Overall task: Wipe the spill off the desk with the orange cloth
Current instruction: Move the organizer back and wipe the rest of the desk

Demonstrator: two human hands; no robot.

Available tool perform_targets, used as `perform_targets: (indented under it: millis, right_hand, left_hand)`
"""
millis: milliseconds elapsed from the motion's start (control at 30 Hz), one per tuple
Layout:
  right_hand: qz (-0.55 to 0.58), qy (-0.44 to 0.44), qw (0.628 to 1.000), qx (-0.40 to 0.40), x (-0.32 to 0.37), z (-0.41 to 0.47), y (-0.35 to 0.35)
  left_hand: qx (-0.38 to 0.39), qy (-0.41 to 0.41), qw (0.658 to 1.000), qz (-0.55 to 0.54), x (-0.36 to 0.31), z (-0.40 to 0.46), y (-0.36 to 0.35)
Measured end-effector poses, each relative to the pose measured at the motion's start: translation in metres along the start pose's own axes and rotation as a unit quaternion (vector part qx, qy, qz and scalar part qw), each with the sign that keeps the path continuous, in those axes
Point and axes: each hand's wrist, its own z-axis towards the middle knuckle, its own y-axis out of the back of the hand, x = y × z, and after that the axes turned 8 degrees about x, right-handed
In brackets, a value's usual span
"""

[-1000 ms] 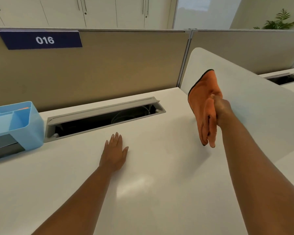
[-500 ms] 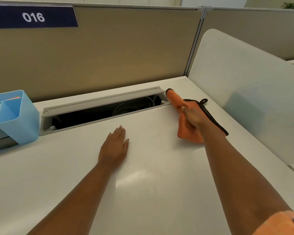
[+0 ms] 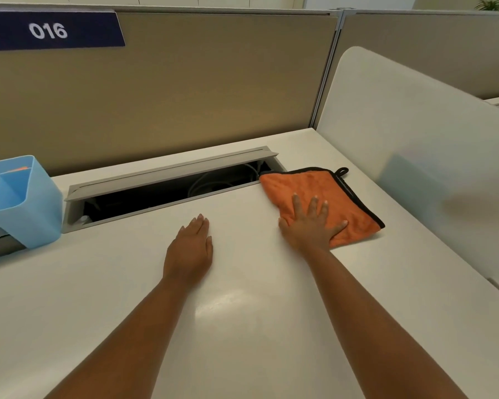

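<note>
The orange cloth (image 3: 317,184), edged in black with a small loop at its far corner, lies spread flat on the white desk (image 3: 104,298) at the right, next to the end of the cable slot. My right hand (image 3: 311,226) rests palm down on the cloth's near-left part, fingers spread and flat, not curled around it. My left hand (image 3: 189,249) lies flat on the bare desk to the left of it, fingers together, holding nothing. I cannot make out a spill; only a glossy reflection (image 3: 222,305) shows on the desk between my forearms.
An open cable slot (image 3: 167,194) with a raised grey lid runs along the back of the desk. A light blue desk organiser (image 3: 26,205) stands at the far left. A tan partition (image 3: 185,96) closes the back, and a white divider panel (image 3: 415,145) the right side.
My right hand brought the cloth down from the air onto the desk, let go of its bunched grip and now lies flat on the spread cloth. My left hand stayed in place.
</note>
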Motion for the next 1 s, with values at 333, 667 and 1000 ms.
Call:
perform_targets:
  millis: [333,667,1000]
  right_hand:
    - [-0.022,-0.003,1.0,0.002,-0.033,0.029,0.015]
    - [-0.045,-0.007,0.999,0.007,-0.044,0.04,0.019]
    - [-0.057,0.0,0.997,0.047,-0.04,0.039,0.025]
  left_hand:
    - [-0.01,-0.007,1.0,0.007,0.002,0.0,0.001]
    - [-0.014,-0.009,1.0,0.014,0.003,-0.001,0.001]
    - [0.028,0.005,0.999,0.026,0.0,0.0,0.006]
